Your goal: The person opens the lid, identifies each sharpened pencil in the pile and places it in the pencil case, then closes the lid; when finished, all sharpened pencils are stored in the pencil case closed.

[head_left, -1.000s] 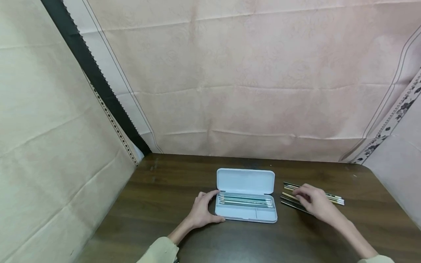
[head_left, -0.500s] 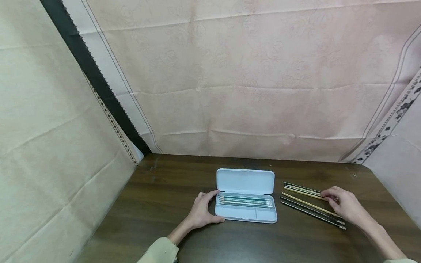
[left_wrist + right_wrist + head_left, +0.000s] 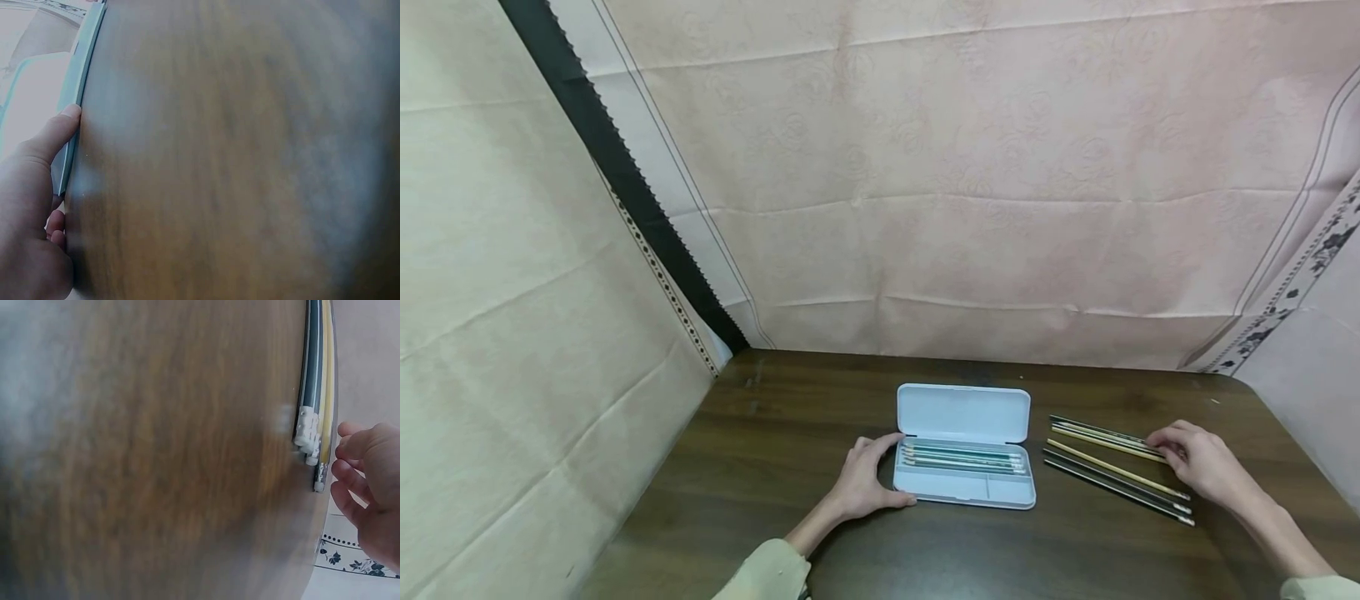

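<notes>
An open light-blue pencil case point(image 3: 943, 492) lies on the table, its lid point(image 3: 962, 412) tipped back. Several green and white pencils point(image 3: 962, 458) lie in its long rear compartment. My left hand point(image 3: 865, 479) grips the case's left end, thumb at the front corner and fingers at the back; the left wrist view shows the thumb point(image 3: 59, 128) against its edge. To the right of the case, my right hand point(image 3: 1202, 462) pinches the right ends of the rear pencils point(image 3: 1101, 439), black and yellow. Its curled fingers hide those ends. Just in front lie loose black and yellow pencils point(image 3: 1116, 483).
The dark wooden table point(image 3: 820, 392) runs back to a pale cloth wall point(image 3: 970, 208). Another cloth panel point(image 3: 572, 333) closes off the left side. White eraser ends point(image 3: 306, 428) of the front pencils point towards the right wrist camera.
My right hand has moved right from over the pencils to the rear pencils' ends, uncovering the front ones. The left hand has stayed on the case. The head view has shifted slightly.
</notes>
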Demonstrator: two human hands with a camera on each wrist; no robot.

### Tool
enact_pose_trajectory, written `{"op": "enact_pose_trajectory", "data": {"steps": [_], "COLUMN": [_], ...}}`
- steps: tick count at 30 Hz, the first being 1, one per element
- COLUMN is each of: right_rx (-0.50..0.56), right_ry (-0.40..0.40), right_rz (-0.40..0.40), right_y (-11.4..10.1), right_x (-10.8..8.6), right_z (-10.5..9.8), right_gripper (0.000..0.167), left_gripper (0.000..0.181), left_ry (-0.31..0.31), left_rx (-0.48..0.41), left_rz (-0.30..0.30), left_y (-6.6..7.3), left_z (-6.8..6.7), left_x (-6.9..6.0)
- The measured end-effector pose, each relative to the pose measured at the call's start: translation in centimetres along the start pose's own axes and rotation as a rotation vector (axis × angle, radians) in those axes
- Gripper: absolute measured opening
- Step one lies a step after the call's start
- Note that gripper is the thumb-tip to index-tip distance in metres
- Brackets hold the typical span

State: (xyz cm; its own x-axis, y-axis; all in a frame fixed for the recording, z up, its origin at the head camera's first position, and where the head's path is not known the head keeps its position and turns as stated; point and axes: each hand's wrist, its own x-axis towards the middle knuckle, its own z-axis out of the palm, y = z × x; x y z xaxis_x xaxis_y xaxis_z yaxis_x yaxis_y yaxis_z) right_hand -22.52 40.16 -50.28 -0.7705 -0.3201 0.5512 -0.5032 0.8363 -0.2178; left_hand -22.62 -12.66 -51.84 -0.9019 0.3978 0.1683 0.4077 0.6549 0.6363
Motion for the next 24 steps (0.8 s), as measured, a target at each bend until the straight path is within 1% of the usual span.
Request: {"op": "enact_pose_trajectory", "data": {"steps": [12,15,18,24], "right_rx": [-0.01,-0.018,-0.037,-0.054], "right_ry": [-0.041,-0.04,-0.046,-0.091], "right_rz": [0.015,-0.003,-0.019,-0.01], "right_y": [0.41,0.42,0.55,0.84], "right_x": [-0.02,0.16,0.51,0.58], "right_z": [0.27,0.33,0.12,-0.2], "right_gripper": [0.032,0.032,0.033,0.033], "left_gripper": [0.092,0.092,0.092,0.092], "left_ry": [-0.004,-0.001,0.0,-0.007], "left_rx": [-0.002,-0.004,-0.004,-0.011], "left_rz": [-0.015,-0.014,-0.014,-0.022], "left_y": [0.09,0.06,0.05,-0.01], "left_z": [-0.06,-0.01,-0.01,0.14], "left_x": [0.03,-0.08,0.07,0.12]}}
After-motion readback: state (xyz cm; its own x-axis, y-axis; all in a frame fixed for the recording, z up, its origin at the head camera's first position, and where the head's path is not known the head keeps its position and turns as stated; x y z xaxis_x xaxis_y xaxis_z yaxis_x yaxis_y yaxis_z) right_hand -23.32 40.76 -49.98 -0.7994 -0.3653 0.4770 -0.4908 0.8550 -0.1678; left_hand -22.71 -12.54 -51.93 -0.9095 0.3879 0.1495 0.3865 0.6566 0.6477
